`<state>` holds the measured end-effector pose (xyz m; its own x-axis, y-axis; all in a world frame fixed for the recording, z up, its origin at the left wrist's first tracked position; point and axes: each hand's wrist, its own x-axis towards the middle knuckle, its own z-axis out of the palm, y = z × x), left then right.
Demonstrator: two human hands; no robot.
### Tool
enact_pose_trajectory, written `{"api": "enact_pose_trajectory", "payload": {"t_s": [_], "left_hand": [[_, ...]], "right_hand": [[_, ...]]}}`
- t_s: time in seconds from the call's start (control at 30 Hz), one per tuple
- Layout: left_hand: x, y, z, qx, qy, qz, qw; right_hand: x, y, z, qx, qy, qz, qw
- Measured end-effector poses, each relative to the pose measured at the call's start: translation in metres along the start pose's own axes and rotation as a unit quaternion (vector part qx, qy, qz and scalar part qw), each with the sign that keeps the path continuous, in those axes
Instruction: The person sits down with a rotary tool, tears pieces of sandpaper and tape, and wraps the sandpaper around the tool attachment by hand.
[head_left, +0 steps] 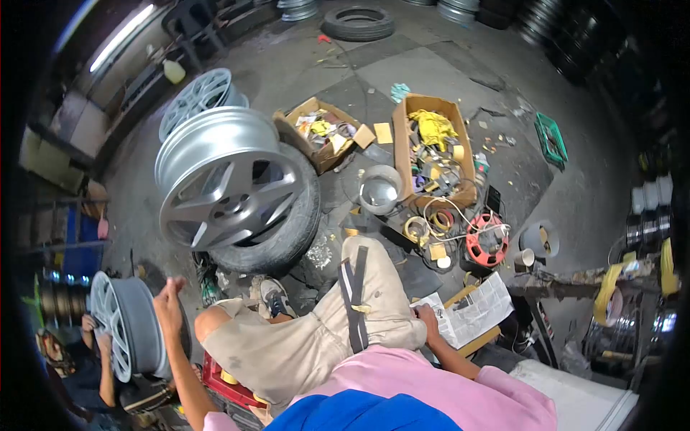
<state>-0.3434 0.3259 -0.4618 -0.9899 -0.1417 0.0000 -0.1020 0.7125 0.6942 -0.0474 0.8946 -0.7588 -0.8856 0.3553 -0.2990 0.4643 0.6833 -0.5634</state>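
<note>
Right hand (427, 318) at newspaper (480, 310), pale, printed, creased

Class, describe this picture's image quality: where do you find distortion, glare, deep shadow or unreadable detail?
Head view: strong wide-angle bending, with blackened corners; the tube light at upper left glares white; the large silver rim carries a bright sheen; the far right edge sinks into shadow; the newspaper is pale, its small print unreadable.
</note>
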Motion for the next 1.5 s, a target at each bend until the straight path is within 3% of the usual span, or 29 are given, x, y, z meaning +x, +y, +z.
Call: {"api": "enact_pose_trajectory", "payload": {"t_s": [0.2, 0.27, 0.43, 0.53, 0.57, 0.8, 0.97, 1.17, 1.27, 1.33, 1.4, 1.5], "left_hand": [[-0.088, 0.114, 0.083, 0.033, -0.079, 0.042, 0.995], [-0.108, 0.147, 0.103, 0.246, 0.024, 0.183, 0.952], [-0.143, 0.204, 0.13, 0.193, 0.051, 0.212, 0.957], [-0.154, 0.239, 0.143, 0.216, 0.031, 0.308, 0.926], [-0.155, 0.25, 0.143, 0.215, 0.03, 0.298, 0.93], [-0.112, 0.288, 0.153, 0.155, -0.146, 0.347, 0.913], [-0.048, 0.307, 0.201, 0.157, -0.278, 0.4, 0.859], [-0.016, 0.313, 0.218, 0.166, -0.28, 0.417, 0.849], [-0.007, 0.307, 0.211, 0.177, -0.286, 0.415, 0.845], [-0.009, 0.303, 0.207, 0.151, -0.275, 0.394, 0.864], [-0.008, 0.293, 0.201, 0.155, -0.277, 0.381, 0.869], [-0.006, 0.286, 0.195, 0.147, -0.276, 0.377, 0.872]], "right_hand": [[-0.008, -0.004, -0.003, -0.013, 0.06, -0.021, 0.998], [-0.007, -0.001, -0.002, -0.004, 0.062, -0.028, 0.998], [-0.004, 0.024, 0.024, 0.048, 0.084, -0.061, 0.993], [0.0, 0.022, 0.019, 0.068, 0.083, -0.089, 0.99], [-0.002, 0.017, 0.012, 0.08, 0.086, -0.089, 0.989], [0.0, 0.008, -0.003, 0.096, 0.051, -0.088, 0.99], [-0.003, -0.006, -0.019, 0.102, 0.037, -0.052, 0.993], [-0.001, -0.009, -0.02, 0.108, 0.073, -0.033, 0.991], [0.004, -0.016, -0.029, 0.162, 0.026, 0.055, 0.985], [0.019, 0.0, -0.018, 0.169, 0.204, 0.149, 0.953], [0.068, 0.0, -0.075, 0.136, 0.24, 0.181, 0.944], [0.17, 0.006, -0.162, 0.08, 0.369, 0.063, 0.924]]}}
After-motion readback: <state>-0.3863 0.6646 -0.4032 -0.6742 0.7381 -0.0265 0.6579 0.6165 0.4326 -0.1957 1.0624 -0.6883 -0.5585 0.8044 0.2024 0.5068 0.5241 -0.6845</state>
